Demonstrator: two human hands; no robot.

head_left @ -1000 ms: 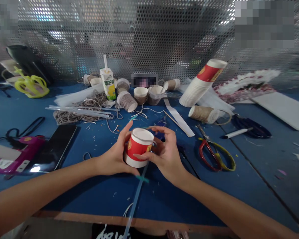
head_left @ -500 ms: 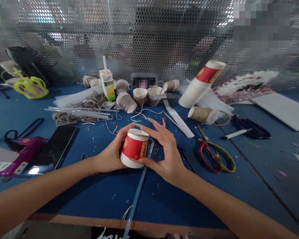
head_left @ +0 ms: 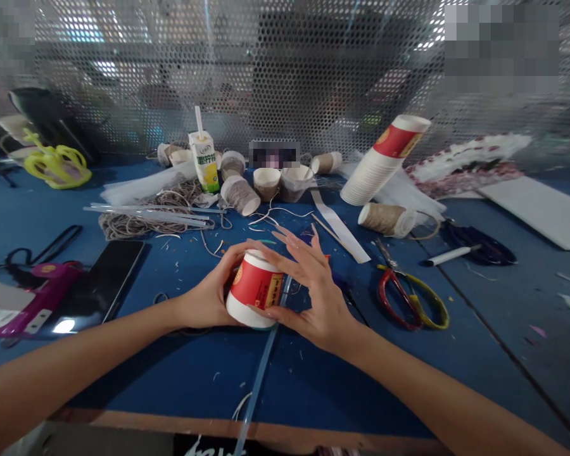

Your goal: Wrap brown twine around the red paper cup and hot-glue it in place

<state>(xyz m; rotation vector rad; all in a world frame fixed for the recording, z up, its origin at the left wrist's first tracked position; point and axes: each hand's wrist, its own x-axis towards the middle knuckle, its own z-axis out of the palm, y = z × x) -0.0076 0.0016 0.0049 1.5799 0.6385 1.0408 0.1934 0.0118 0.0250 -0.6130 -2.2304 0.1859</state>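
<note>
A red and white paper cup [head_left: 253,288] is upside down over the blue table [head_left: 180,373], tilted a little to the left. My left hand [head_left: 209,293] wraps round its left side and holds it. My right hand [head_left: 313,291] lies against its right side with the fingers stretched out over the cup's upturned bottom and the thumb under its lower edge. A clear strip [head_left: 259,379] runs from under the cup toward the near table edge.
Red and yellow scissors [head_left: 411,292] lie right of my hands, with a white pen [head_left: 449,254] beyond. A phone [head_left: 102,282] and pink item [head_left: 21,303] lie left. Behind are a stack of cups [head_left: 382,161], twine-wrapped cups [head_left: 241,194], a milk carton [head_left: 203,159] and loose twine [head_left: 147,212].
The cup has sunk and turned slightly left in my hands. My right hand's fingers have gone from curled round the cup to stretched out flat over it.
</note>
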